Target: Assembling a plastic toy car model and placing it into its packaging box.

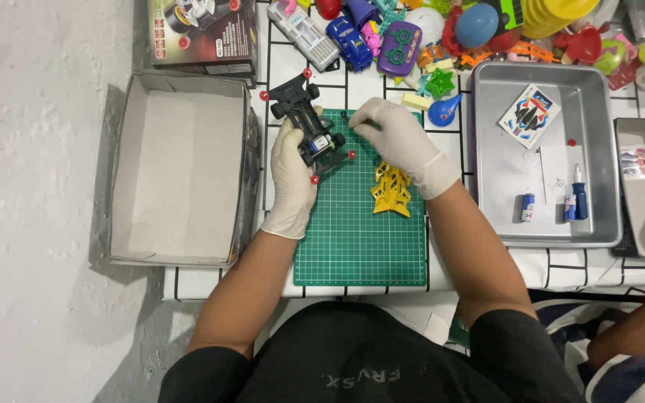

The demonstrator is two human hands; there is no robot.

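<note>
My left hand [291,175], in a white glove, grips a black toy car chassis [306,119] with small red rollers at its corners, held over the top left corner of a green cutting mat [360,239]. My right hand [397,142], also gloved, pinches a small dark part [347,118] just right of the chassis. A yellow toy car body shell [391,189] lies on the mat under my right wrist.
An open cardboard box [177,168] sits to the left. A metal tray [543,153] on the right holds a sticker sheet, two batteries and a blue screwdriver. Many colourful toys crowd the table's far edge. Another person's arm [636,328] shows at the bottom right.
</note>
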